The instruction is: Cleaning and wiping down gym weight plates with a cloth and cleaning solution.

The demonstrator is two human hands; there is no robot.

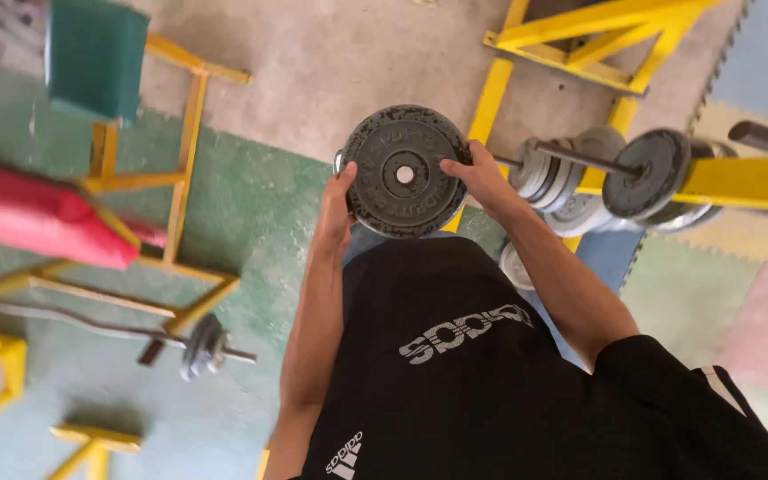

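Note:
A round dark grey weight plate (404, 172) with a centre hole is held flat-faced toward me in front of my body, above the floor. My left hand (338, 206) grips its left edge and my right hand (480, 176) grips its right edge. Behind it my black shirt fills the lower frame.
To the right a bar (580, 158) carries grey plates (647, 171) on a yellow rack (740, 180). A yellow frame (599, 36) stands behind. At left are a red padded bench (42, 218), a green pad (95, 55) and a curved bar with small plates (202, 347) on green flooring.

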